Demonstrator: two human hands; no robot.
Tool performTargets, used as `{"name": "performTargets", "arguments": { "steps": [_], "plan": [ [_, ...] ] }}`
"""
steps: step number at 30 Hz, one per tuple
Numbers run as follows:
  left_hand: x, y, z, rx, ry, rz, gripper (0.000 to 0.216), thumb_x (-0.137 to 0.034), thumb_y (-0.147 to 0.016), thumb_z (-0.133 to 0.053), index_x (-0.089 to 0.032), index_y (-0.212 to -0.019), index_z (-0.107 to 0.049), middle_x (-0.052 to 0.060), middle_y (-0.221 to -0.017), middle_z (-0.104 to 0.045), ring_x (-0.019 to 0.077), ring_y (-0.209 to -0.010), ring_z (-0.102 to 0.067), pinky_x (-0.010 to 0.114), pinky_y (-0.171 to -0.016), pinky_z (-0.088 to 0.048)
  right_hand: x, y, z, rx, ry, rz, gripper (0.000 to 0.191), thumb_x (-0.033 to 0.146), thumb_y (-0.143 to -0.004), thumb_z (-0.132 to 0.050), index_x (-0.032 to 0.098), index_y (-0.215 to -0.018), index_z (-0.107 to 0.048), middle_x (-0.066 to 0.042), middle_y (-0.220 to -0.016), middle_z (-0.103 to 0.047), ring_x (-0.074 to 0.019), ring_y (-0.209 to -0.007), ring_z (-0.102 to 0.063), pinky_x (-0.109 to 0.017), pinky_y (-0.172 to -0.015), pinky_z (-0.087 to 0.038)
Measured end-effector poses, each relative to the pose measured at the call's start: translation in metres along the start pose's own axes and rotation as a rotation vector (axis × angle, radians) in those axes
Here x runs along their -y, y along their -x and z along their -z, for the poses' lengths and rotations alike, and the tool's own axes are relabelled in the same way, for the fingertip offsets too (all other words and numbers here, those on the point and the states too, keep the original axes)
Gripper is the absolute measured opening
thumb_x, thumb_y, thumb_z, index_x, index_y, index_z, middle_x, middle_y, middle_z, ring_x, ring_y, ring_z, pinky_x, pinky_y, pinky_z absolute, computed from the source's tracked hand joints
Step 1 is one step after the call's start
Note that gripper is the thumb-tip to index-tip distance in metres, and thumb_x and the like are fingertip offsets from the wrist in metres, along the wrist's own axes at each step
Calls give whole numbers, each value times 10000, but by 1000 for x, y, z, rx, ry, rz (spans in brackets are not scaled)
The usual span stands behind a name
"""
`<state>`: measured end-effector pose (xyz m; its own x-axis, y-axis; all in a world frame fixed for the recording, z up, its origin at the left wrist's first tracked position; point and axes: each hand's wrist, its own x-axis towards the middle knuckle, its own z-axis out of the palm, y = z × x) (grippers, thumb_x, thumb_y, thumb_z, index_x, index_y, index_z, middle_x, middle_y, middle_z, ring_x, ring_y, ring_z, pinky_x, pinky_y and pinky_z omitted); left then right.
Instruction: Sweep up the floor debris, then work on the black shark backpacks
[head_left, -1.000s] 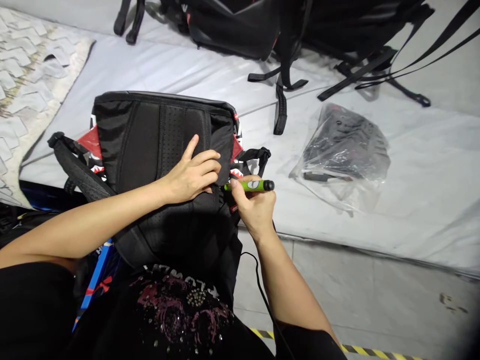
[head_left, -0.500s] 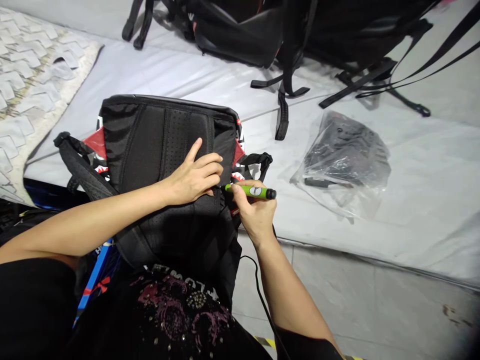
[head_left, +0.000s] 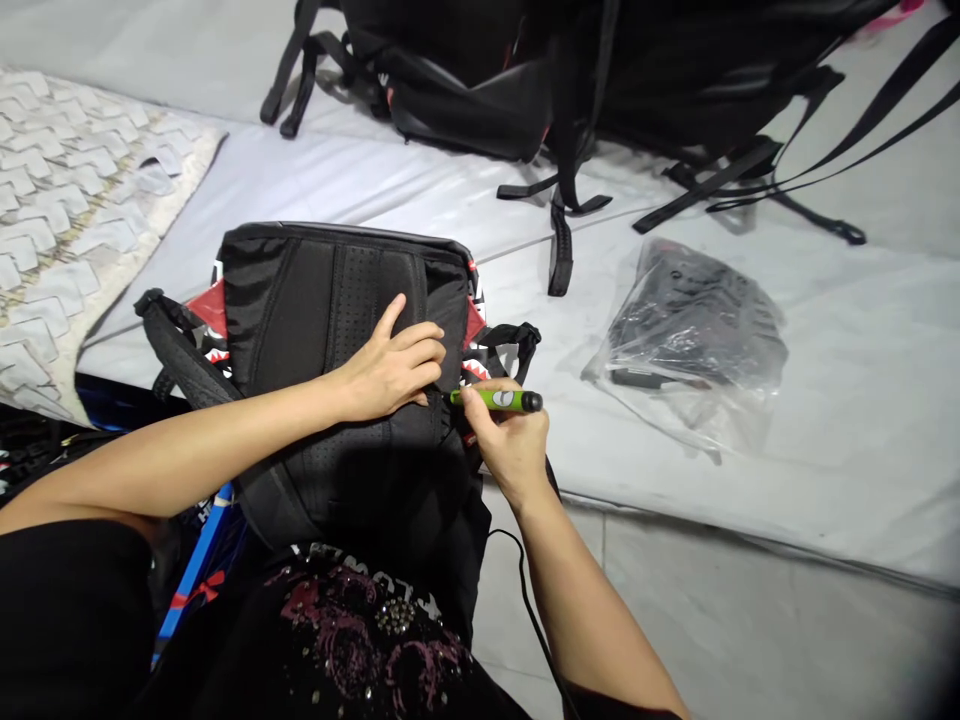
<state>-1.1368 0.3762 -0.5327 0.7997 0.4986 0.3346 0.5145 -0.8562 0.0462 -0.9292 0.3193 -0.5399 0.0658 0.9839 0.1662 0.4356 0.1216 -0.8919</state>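
A black backpack (head_left: 300, 300) lies back panel up in front of me, its near part against my body. Red, white and black printed fabric shows at its sides. My left hand (head_left: 397, 365) rests on the padded panel with fingers spread, the outer one pointing away from me. My right hand (head_left: 514, 435) is closed around a green pen-shaped tool (head_left: 499, 400), seemingly a marker, with a black end and a white oval print. Its tip points left at the side seam, close to my left fingertips. Whether the tip touches the fabric cannot be made out.
More black bags (head_left: 480, 90) with dangling straps (head_left: 562, 245) stand at the back. To the right lies a clear plastic bag (head_left: 690, 350) with dark items inside. A textured whitish mat (head_left: 90, 220) covers the left. A blue strip with a red bow (head_left: 199, 590) is beside me.
The whole view has shifted slightly, so things sit lower in the picture. Both hands keep nearly the same place on the backpack, and the green pen tool stays in my right hand.
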Motion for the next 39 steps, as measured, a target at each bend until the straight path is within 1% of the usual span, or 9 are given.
{"name": "performTargets", "arguments": {
  "steps": [6, 12, 17, 20, 23, 29, 32, 36, 39],
  "plan": [
    [14, -27, 27, 235, -81, -69, 294, -428, -837, -735, -175, -966, -663, 91, -1034, -701, 297, -1162, -557, 675, -1169, -194, -4, 4, 8, 56, 80, 40, 236, 402, -875, -664, 188, -774, -666, 0, -610, -650, -155, -513, -593, -281, -545, -489],
    [37, -74, 71, 595, -220, -51, 303, -400, -750, -791, -179, -937, -698, 83, -970, -741, 269, -1030, -612, 438, -989, -355, 17, 9, -1, -42, -103, 221, 297, 304, -968, -577, 213, -1241, -647, -98, -1173, -718, -227, -1002, -713, -376, -892, -581],
    [-2, -65, 133, 424, -326, 35, 225, -354, -749, -772, -156, -818, -691, 79, -872, -738, 240, -879, -641, 366, -776, -359, 56, 6, -21, -178, 82, 590, 357, 233, -950, -590, 189, -1304, -580, -135, -1160, -705, -277, -1057, -667, -432, -903, -567],
    [-51, -48, 177, 290, -397, 166, 239, -369, -774, -763, -150, -846, -697, 72, -799, -719, 255, -837, -654, 368, -735, -358, 85, 11, 3, -157, 93, 822, 345, 191, -930, -642, 223, -1266, -576, -91, -1074, -721, -241, -952, -676, -380, -858, -557],
    [-93, -36, 205, 238, -387, 315, 252, -378, -783, -768, -153, -875, -699, 65, -806, -716, 262, -846, -669, 352, -719, -372, 110, 16, 41, 72, 88, 915, 348, 130, -925, -639, 247, -1245, -569, -52, -1066, -716, -196, -907, -672, -327, -843, -534],
    [-81, -4, 171, 309, 18, 667, 315, -483, -864, -684, -177, -930, -709, 42, -871, -742, 217, -812, -681, 296, -657, -420, 93, 9, 40, 317, 210, 855, 350, 64, -891, -542, 205, -1207, -592, -82, -1069, -707, -239, -928, -646, -363, -801, -533],
    [-53, 9, 140, 309, 190, 567, 168, -258, -949, -562, -186, -981, -711, 26, -915, -753, 163, -825, -679, 266, -737, -472, 62, 2, 21, 353, 300, 821, 355, 46, -882, -483, 173, -1189, -607, -108, -1030, -714, -261, -899, -643, -391, -775, -546],
    [-31, 0, 120, -20, -78, 322, 352, -227, -909, -612, -201, -1260, -618, 121, -1328, -636, 271, -1259, -530, 397, -1010, -426, 44, 9, 16, 299, 257, 804, 361, 77, -924, -464, 187, -1239, -602, -125, -1090, -700, -261, -986, -639, -416, -832, -552],
    [-13, -21, 108, 185, -151, 354, 847, -314, -744, -812, -192, -1481, -414, 187, -1467, -502, 363, -1344, -427, 470, -1042, -381, 46, 27, 16, 255, 202, 879, 333, 95, -952, -485, 202, -1244, -602, -125, -1074, -707, -264, -1004, -648, -442, -839, -560]
  ]
}}
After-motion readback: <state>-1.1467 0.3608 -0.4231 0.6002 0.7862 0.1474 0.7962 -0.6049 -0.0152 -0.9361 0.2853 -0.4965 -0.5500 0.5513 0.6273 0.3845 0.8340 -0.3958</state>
